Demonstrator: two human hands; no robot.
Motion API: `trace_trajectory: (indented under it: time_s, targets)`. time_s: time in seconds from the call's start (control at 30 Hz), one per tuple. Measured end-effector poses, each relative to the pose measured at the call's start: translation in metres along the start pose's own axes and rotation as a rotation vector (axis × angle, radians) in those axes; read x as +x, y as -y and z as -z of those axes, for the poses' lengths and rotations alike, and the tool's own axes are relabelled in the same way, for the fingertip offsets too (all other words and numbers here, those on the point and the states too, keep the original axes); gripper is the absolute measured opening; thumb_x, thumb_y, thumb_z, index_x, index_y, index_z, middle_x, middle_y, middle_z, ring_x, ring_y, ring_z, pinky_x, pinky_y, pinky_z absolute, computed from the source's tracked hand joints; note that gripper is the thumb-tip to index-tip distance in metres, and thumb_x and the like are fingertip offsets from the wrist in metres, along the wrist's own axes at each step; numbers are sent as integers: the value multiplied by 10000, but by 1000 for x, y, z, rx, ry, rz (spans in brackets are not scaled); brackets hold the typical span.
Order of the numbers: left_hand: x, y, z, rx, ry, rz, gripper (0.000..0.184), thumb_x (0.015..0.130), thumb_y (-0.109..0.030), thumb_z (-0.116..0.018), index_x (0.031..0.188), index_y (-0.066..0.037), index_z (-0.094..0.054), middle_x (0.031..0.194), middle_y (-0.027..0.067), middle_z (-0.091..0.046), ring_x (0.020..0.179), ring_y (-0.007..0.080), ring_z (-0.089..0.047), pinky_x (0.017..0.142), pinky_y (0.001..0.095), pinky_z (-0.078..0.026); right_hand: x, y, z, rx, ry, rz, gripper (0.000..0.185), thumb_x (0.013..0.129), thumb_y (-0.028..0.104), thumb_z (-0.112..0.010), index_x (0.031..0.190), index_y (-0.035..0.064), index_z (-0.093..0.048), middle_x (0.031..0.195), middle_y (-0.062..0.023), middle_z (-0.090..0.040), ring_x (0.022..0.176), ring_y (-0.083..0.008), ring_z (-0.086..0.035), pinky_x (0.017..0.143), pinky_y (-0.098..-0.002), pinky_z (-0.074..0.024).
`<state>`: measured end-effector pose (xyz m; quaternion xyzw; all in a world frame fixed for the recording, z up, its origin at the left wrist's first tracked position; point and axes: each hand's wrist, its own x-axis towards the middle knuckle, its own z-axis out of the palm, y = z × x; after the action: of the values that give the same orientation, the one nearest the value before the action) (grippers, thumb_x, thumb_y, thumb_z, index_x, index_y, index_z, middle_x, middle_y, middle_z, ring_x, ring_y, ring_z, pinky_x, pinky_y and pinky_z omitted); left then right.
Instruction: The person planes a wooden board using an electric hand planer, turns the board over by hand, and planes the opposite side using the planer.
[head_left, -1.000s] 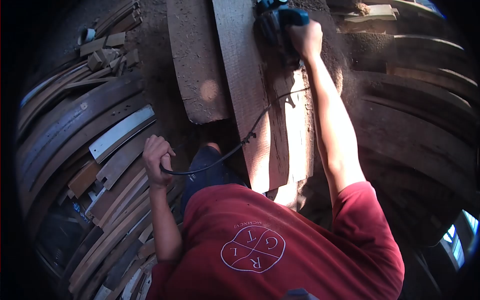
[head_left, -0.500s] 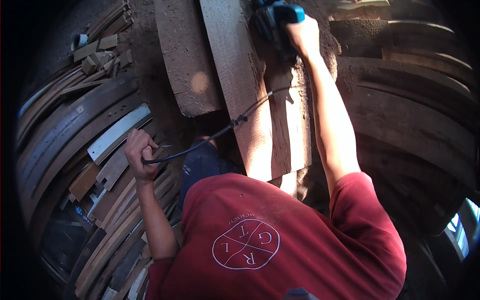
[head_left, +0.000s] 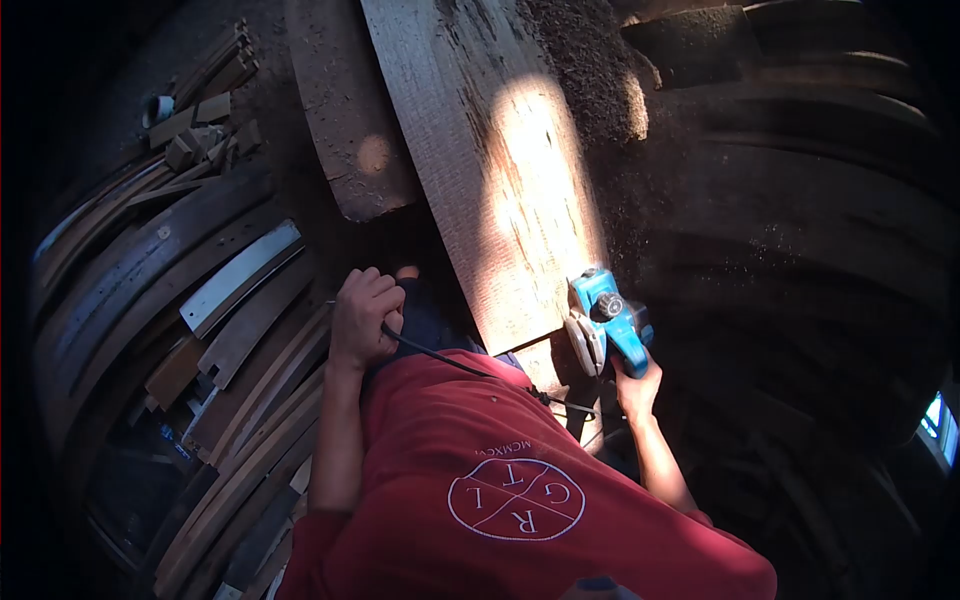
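Planer (head_left: 606, 312) grasped by partly hidden right hand (head_left: 638, 387); left hand (head_left: 366, 312) clenched around cord (head_left: 440, 358).

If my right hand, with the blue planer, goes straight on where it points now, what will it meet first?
With your right hand, the blue planer would probably meet the plank first, near its right edge, but depth is unclear.

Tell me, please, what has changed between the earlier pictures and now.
The planer, in the right hand, has come from farther up the board to beside its near end, toward the person. The cable now crosses the shirt instead of the board. Nothing was let go: the left hand still holds the cable.
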<state>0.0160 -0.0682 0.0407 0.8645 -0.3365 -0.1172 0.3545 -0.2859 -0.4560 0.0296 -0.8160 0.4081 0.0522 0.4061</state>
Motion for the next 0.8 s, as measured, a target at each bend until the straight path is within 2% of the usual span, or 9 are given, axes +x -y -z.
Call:
trace_trajectory:
  time_s: [0.17,0.33,0.43,0.5,0.53,0.57,0.63,0.67,0.8]
  targets:
    - [3,17,30,-29,-93,123,305,853,-290,-511,671,-48,-476,704,130,-463,716,327,-483,688,433,-355,103,113,-38,131,19,125,388,864,-19,-766,1250,-11,-746,1020,-86,-803,966,-118,-704,872,-300,-548]
    - [5,49,53,-1,-171,241,325,839,-306,-503,668,-30,-476,705,149,-469,713,343,-477,699,442,-354,230,225,-89,-1,-22,283,347,804,79,-742,1147,52,-787,889,-200,-784,832,-256,-768,803,-383,-564]
    - [11,61,58,-2,-195,255,367,878,-332,-499,673,-28,-479,704,148,-467,714,343,-479,700,439,-355,310,301,-125,-81,-66,314,327,771,79,-664,1074,39,-779,927,-253,-774,927,-411,-777,841,-460,-581]
    - [16,67,60,-5,-202,267,419,917,-368,-491,674,-27,-482,705,147,-467,714,343,-480,700,438,-354,365,346,-146,-129,-93,315,300,767,129,-687,1042,52,-780,978,-249,-779,978,-435,-764,876,-496,-585]
    - [19,70,60,-9,-205,267,471,957,-404,-483,675,-27,-484,707,145,-468,714,343,-481,700,438,-353,400,361,-161,-158,-137,367,374,778,282,-830,1057,35,-794,931,-235,-784,887,-369,-782,819,-448,-582]
    - [22,72,61,-8,-201,275,471,957,-404,-483,675,-27,-484,707,145,-468,714,343,-481,700,438,-353,417,388,-171,-175,-189,382,405,780,309,-837,1057,16,-794,961,-260,-780,948,-405,-780,828,-461,-594]
    - [28,77,63,0,-221,276,593,1025,-500,-425,676,-24,-484,702,143,-464,705,343,-473,698,436,-349,486,419,-194,-184,-195,556,438,773,312,-840,1037,-32,-779,917,-273,-773,908,-395,-784,787,-456,-596]
    - [31,77,66,4,-212,281,593,1025,-500,-425,676,-24,-484,702,143,-464,705,343,-473,698,436,-349,485,454,-203,-76,-259,632,258,814,194,-756,942,-29,-777,968,-311,-756,1010,-438,-762,829,-507,-610]
    - [39,72,82,42,-260,291,707,1044,-589,-359,675,1,-482,675,142,-430,666,320,-438,668,423,-325,547,491,-218,-92,-199,535,235,796,211,-798,869,-12,-783,930,-300,-767,942,-432,-781,798,-497,-622]
